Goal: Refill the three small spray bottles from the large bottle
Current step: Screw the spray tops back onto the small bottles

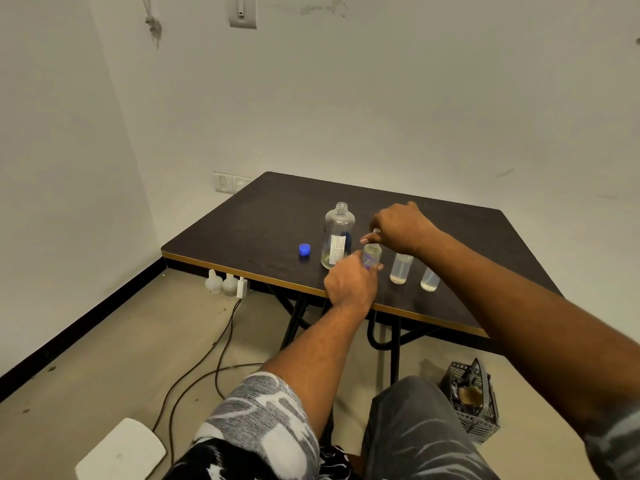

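Note:
The large clear bottle (337, 237) stands uncapped on the dark table (263, 216), nearly empty, a little liquid at its bottom. Its blue cap (304, 250) lies to its left. My left hand (349, 285) grips a small spray bottle (372, 256) just right of the large bottle. My right hand (398, 230) is over that small bottle's top, fingers pinched on its white spray head. Two other small bottles (401, 268) (429, 279) stand to the right, holding pale liquid; my right forearm hides their tops.
The table's near edge has a gold trim (242, 273). White containers and a plug (225, 284) sit on the floor under the left corner, with cables (207, 355) trailing across the floor. A grey plastic crate (474, 400) stands by the table legs. A white board (121, 452) lies lower left.

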